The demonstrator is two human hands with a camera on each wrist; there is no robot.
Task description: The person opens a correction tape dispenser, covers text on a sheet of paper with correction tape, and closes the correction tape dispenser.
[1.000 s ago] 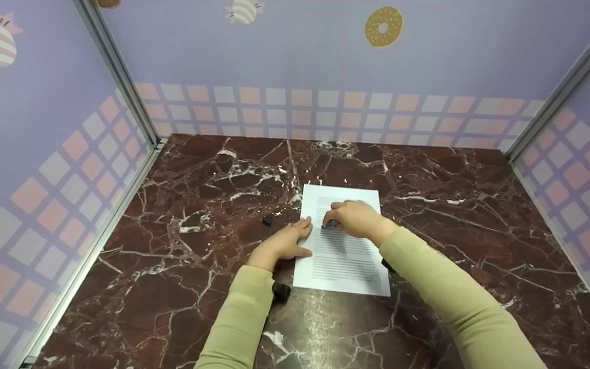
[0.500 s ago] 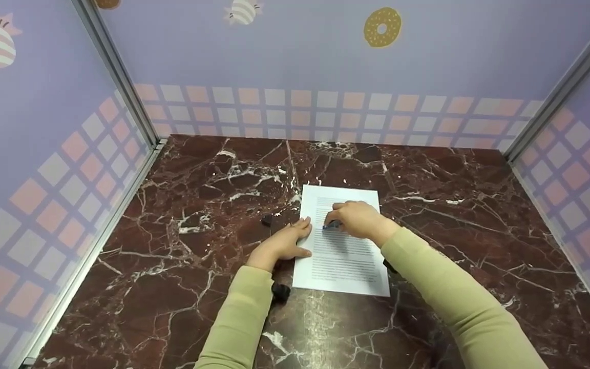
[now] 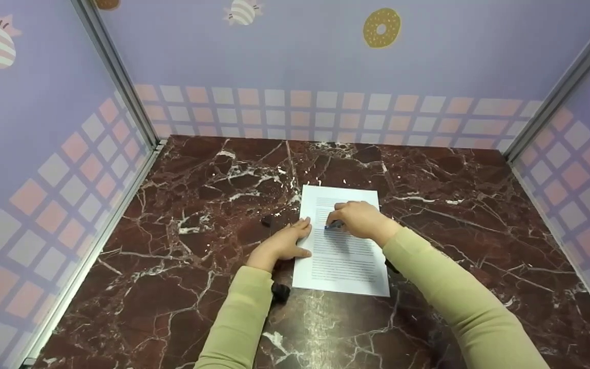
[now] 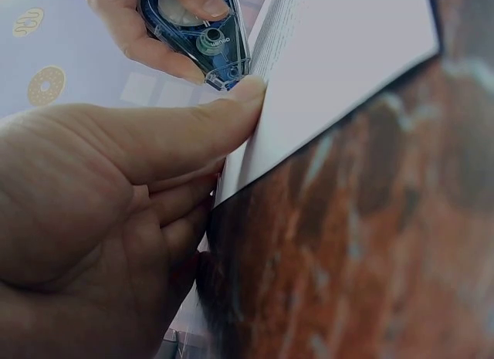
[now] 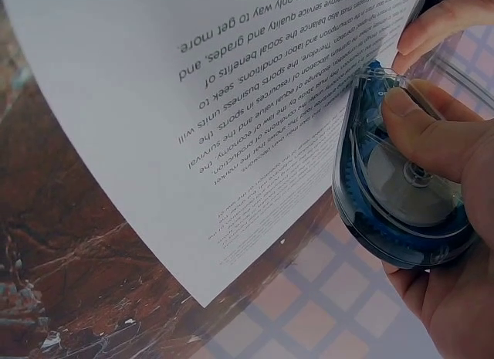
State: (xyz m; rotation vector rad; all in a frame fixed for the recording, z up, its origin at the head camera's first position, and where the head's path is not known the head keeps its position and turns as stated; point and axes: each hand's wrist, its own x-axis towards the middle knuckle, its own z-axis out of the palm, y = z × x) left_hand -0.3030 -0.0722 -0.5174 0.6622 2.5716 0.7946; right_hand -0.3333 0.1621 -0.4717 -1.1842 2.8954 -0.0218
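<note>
A printed sheet of paper (image 3: 349, 266) lies on the dark red marbled table. My right hand (image 3: 360, 219) grips a blue, clear-cased correction tape dispenser (image 3: 334, 224), its tip down on the text in the upper left part of the sheet. In the right wrist view the dispenser (image 5: 409, 193) is pinched between thumb and fingers, a white reel inside. My left hand (image 3: 282, 243) rests with fingers extended on the sheet's left edge. The left wrist view shows the left thumb (image 4: 193, 135) on the paper (image 4: 332, 58), close to the dispenser's tip (image 4: 224, 75).
A small black object (image 3: 266, 221) lies on the table left of the sheet, beyond the left hand. White flecks are scattered on the table (image 3: 244, 205) behind it. Patterned purple panels (image 3: 295, 61) stand at the back and both sides.
The right hand and the dispenser have slid slightly to the right along the sheet. The left hand has stayed in place.
</note>
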